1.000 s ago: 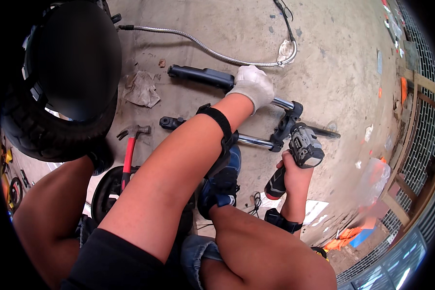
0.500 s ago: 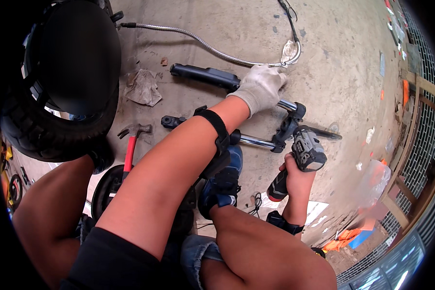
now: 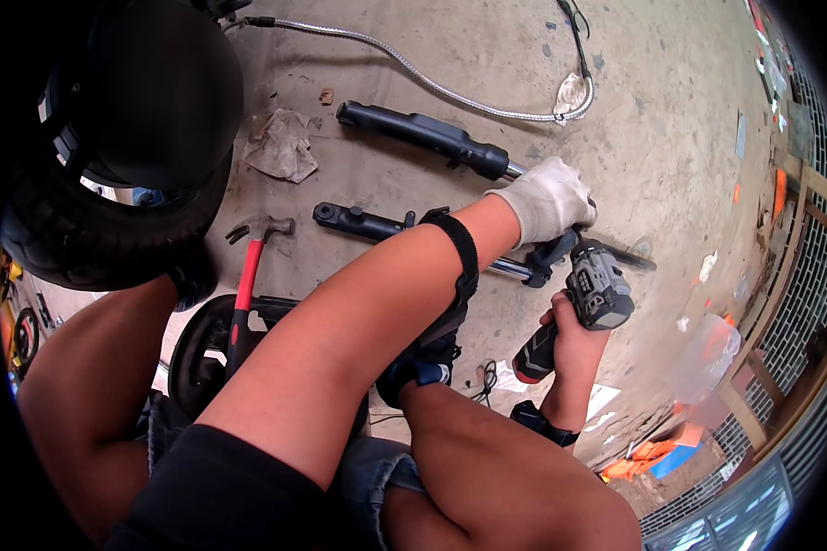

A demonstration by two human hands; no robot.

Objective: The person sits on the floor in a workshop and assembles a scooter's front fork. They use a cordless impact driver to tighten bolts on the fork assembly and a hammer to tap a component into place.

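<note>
Drill (image 3: 601, 286), one, clamped in right hand (image 3: 577, 338); left hand (image 3: 551, 196) over one fork (image 3: 423, 133), grip hidden.

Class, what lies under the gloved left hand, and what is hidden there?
A short stretch of chrome tube shows between the upper black fork leg and the left hand, running under it; the tube's far end is covered.

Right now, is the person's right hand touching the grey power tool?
Touching: the head view shows the right hand closed around the handle of the grey power tool.
</note>
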